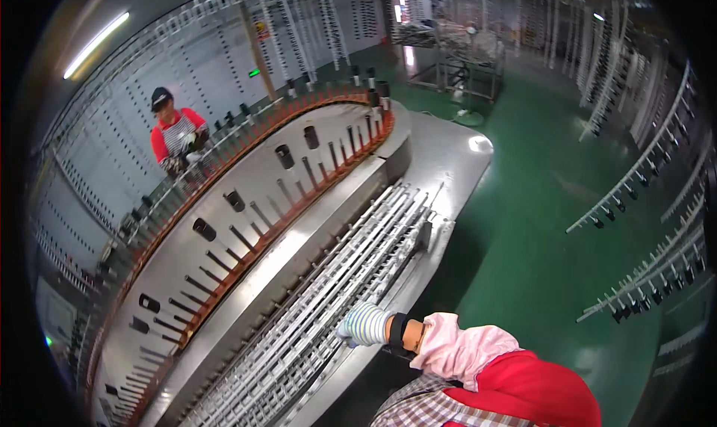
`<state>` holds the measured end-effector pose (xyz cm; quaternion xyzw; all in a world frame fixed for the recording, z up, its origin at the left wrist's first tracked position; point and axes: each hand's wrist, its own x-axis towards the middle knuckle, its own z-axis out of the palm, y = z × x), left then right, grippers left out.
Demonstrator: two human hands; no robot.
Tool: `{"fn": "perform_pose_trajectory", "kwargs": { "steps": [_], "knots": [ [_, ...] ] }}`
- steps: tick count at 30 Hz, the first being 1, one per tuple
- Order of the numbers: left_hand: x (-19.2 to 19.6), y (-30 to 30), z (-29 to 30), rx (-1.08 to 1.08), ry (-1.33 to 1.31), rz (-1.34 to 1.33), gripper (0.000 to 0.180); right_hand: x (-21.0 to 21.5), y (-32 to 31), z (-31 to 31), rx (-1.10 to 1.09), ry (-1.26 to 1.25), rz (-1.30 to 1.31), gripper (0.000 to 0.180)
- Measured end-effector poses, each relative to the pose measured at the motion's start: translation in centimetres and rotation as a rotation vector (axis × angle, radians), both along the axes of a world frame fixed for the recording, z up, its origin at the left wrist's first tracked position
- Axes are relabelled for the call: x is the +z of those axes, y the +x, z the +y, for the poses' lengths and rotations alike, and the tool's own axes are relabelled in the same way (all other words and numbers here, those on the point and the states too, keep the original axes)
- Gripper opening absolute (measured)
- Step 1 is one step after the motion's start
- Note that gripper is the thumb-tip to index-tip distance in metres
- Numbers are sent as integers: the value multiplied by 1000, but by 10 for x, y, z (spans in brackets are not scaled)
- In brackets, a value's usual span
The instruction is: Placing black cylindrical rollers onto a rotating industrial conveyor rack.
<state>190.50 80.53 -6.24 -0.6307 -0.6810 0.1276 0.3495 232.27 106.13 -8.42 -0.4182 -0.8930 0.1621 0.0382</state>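
Note:
My right hand, in a striped white, blue and yellow knit glove, reaches to the right edge of a stack of long silvery metal bars. Its fingers curl down against the outer bars, and what lies inside them is hidden. Small prongs or clips run along many of the bars, which lie lengthwise side by side in a metal trough. A dark band circles my wrist below a pink sleeve cuff. My left hand is out of the picture.
Beyond the bars a curved conveyor carries upright dark pegs. A co-worker in red stands across it. Pronged racks hang at the right over a green floor. A metal stand is at the back.

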Motion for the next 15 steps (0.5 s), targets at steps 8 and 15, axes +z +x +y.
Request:
{"fn": "perform_pose_trajectory", "kwargs": {
  "steps": [8, 15],
  "knots": [
    [-192, -129, 1, -243, 242, -1609, 28, -8, -34, 10, 87, -119, -202, 30],
    [-161, -139, 43, 295, 1176, -3099, 36, -32, -71, 17, 61, -153, -309, 40]
  ]
}}
